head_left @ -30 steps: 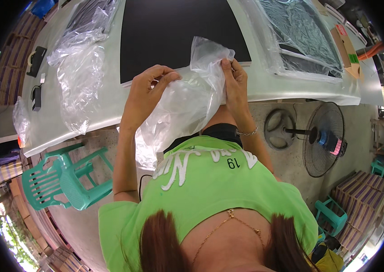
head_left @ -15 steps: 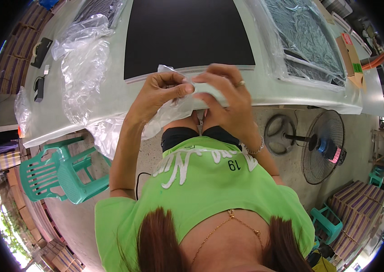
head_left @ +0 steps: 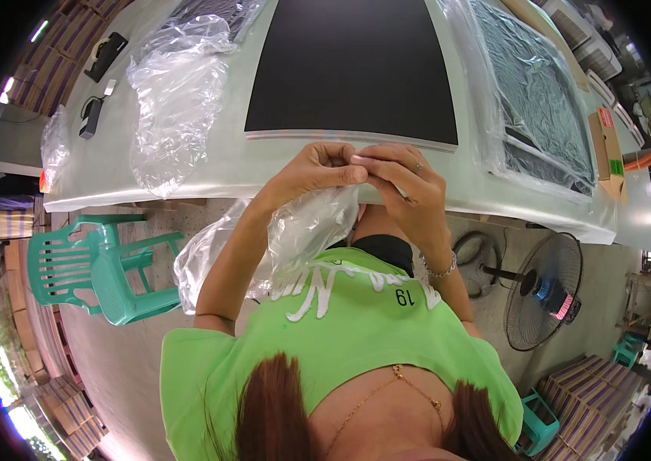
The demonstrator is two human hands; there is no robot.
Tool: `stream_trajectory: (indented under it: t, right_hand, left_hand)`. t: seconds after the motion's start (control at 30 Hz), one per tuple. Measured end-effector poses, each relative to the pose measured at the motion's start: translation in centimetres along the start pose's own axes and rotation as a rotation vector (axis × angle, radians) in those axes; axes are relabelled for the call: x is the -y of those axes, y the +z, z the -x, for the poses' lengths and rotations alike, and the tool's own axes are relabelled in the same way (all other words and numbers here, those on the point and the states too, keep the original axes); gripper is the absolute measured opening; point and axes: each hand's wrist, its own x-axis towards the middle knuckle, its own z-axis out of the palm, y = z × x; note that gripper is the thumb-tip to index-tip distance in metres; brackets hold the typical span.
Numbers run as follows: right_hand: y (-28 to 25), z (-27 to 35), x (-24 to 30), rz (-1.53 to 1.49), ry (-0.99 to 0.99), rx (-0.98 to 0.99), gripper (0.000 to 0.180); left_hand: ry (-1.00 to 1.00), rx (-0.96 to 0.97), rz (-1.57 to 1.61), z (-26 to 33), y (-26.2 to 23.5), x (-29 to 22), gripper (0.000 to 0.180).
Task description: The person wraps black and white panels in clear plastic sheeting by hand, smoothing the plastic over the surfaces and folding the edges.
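Note:
A clear plastic bag (head_left: 294,238) hangs down in front of my green shirt, below the table edge. My left hand (head_left: 311,170) and my right hand (head_left: 410,188) are pressed together at its top edge, each pinching the film between thumb and fingers. Just beyond my hands a large black flat panel (head_left: 352,69) lies on the white table (head_left: 221,165). The bag's lower part bulges out to the left near my left forearm.
A crumpled clear bag (head_left: 175,100) lies on the table at left. A plastic-wrapped dark panel (head_left: 536,100) lies at right, with a cardboard box (head_left: 608,142) beyond it. A green plastic chair (head_left: 99,269) stands at left; a floor fan (head_left: 548,292) at right.
My hands have come together from a wide spread. The bag, held open and raised over the table edge a second ago, now hangs gathered below my joined fingers.

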Motion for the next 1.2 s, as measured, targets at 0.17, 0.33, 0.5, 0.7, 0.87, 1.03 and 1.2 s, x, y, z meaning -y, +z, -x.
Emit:
stream_trajectory:
  t: [0.17, 0.33, 0.5, 0.7, 0.87, 1.03, 1.2]
  right_hand:
    - [0.4, 0.7, -0.4, -0.279, 0.135, -0.029, 0.018]
    - [0.6, 1.6, -1.1, -0.718, 0.287, -0.217, 0.007]
    - [-1.5, 2.2, -3.0, -0.948, 0.434, -0.267, 0.014]
    - [-3.1, 2.4, -4.0, -0.808, 0.529, -0.445, 0.017]
    - [-3.7, 2.5, -4.5, -0.747, 0.606, -0.5, 0.014]
    - [-2.8, 2.5, -4.3, -0.699, 0.696, -0.352, 0.012]
    - [-2.0, 2.0, -3.6, -0.701, 0.762, -0.308, 0.014]
  left_hand:
    - [-0.056, 0.06, 0.227, -0.1, -0.5, 2.0, 0.037]
    - [-0.186, -0.381, 0.135, 1.0, -0.1, 1.1, 0.033]
    - [0.102, -0.515, 0.163, 2.1, -4.9, 0.9, 0.026]
    - [0.209, -0.864, -0.428, 4.5, -11.5, 0.2, 0.025]
    - [0.375, -1.136, -0.989, 5.1, -8.6, -2.6, 0.028]
    - [0.749, -0.675, -1.139, 3.0, -0.5, -5.9, 0.049]
    - [0.454, 0.011, -1.078, 1.3, 2.0, -3.5, 0.048]
